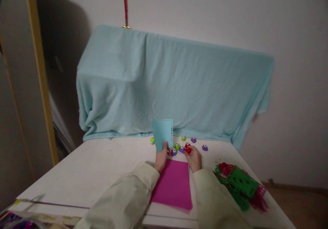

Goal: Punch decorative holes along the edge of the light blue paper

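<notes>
Above the magenta sheet (174,184), blue card (162,133) upright in left hand's (161,159) pinch; right hand (194,159) seemingly closed on red punch (188,149).

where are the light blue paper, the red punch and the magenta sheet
light blue paper (162,133), head view, middle of the upright sheet held by the left hand
red punch (188,150), head view, its top at the right hand's fingertips
magenta sheet (174,185), head view, centre of its flat face

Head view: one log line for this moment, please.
left hand: holds blue sheet upright | right hand: on red punch | magenta sheet: flat on table
</notes>
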